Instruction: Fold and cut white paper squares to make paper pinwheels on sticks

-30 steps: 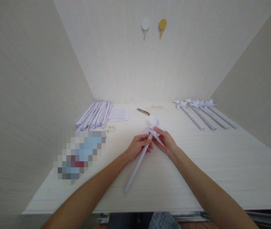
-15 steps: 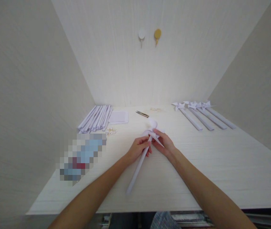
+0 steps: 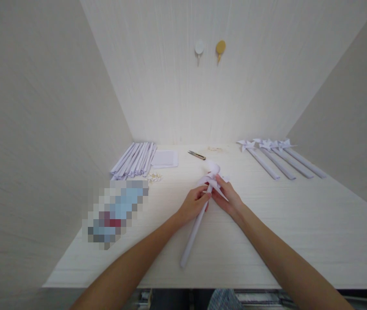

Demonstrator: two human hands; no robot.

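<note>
A white paper pinwheel (image 3: 213, 168) on a rolled paper stick (image 3: 192, 241) slants across the middle of the table, its curved blades at the far end. My left hand (image 3: 194, 203) is closed around the stick just below the blades. The fingers of my right hand (image 3: 228, 196) grip the pinwheel head from the right side, partly covering it. Where the blades meet the stick is mostly hidden by my fingers. Beyond the pinwheel lie small thread snips (image 3: 197, 155).
Several rolled paper sticks (image 3: 133, 161) lie at the back left, beside a stack of white paper squares (image 3: 164, 159) and small pale bits (image 3: 155, 177). Several pinwheels (image 3: 262, 161) lie at the back right. A pixelated object (image 3: 119, 213) sits front left. Two round hooks (image 3: 199, 47) hang on the wall.
The whole view has shifted slightly, so everything sits a little further right. Both hands keep their hold on the pinwheel, with only a slight change of finger position.
</note>
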